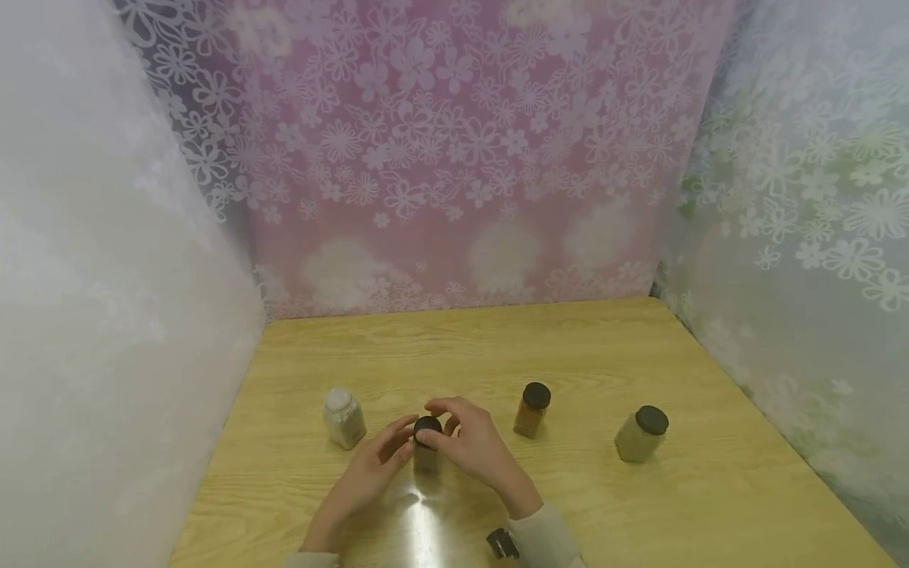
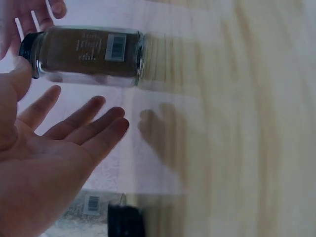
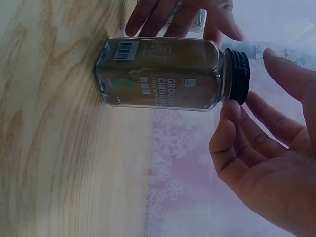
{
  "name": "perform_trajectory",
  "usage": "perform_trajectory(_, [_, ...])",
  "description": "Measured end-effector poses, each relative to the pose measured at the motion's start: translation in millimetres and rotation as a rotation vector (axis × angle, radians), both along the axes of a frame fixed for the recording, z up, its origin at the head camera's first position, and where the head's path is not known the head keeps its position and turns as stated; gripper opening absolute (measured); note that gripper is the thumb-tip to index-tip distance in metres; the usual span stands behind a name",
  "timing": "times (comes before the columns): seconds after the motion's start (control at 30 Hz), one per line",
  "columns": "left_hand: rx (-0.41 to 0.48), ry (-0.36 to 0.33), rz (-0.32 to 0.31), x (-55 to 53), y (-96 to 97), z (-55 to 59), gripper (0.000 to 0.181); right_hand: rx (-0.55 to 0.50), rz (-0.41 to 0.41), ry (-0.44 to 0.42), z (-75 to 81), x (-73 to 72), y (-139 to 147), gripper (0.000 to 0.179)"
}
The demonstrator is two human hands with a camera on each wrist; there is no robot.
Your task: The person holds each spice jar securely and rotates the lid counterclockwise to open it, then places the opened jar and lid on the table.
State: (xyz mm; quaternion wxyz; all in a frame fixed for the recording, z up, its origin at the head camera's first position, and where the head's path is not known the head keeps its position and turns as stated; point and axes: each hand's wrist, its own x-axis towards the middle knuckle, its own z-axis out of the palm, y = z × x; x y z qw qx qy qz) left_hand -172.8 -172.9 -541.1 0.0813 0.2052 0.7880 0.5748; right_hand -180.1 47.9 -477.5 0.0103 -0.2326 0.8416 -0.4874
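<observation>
A glass jar of ground cinnamon (image 3: 158,74) with a black screw lid (image 1: 428,427) stands upright on the table, between both hands. At its left side is my left hand (image 1: 375,465), the fingers spread and nearly straight. In the left wrist view its thumb overlaps the edge of the lid, while the other fingers are apart from the glass. My right hand (image 1: 472,442) arches round the lid from the right. The right wrist view shows its loosely bent fingertips (image 3: 229,116) right at the lid's rim and its thumb (image 3: 286,74) held off the lid.
To the left stands a pale-filled jar (image 1: 344,418) with a whitish top. At right are an orange-brown spice jar (image 1: 529,420) and a greenish one (image 1: 634,442), both black-lidded. A small black object (image 1: 503,544) sits by the right sleeve. Flower-patterned panels (image 1: 454,158) enclose the wooden table (image 1: 568,331).
</observation>
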Motion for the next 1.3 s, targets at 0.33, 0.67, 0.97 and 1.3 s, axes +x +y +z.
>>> perform_trajectory(0.33, [0.020,-0.013,-0.042,-5.6,4.3,-3.5,0.051,0.009,-0.011,-0.030,-7.9,-3.0,3,0.050])
perform_trajectory(0.67, [0.037,-0.021,-0.094,-6.3,4.5,-4.5,0.055,0.002,0.016,-0.062,-10.6,-3.9,6,0.041])
perform_trajectory(0.97, [0.023,-0.003,-0.095,-7.8,4.2,-6.4,0.055,0.018,0.141,-0.001,-14.8,-8.0,10,0.034])
perform_trajectory(1.3, [0.048,-0.014,-0.109,-7.7,8.2,-5.0,0.052,0.017,0.058,-0.128,-9.2,-7.2,11,0.054])
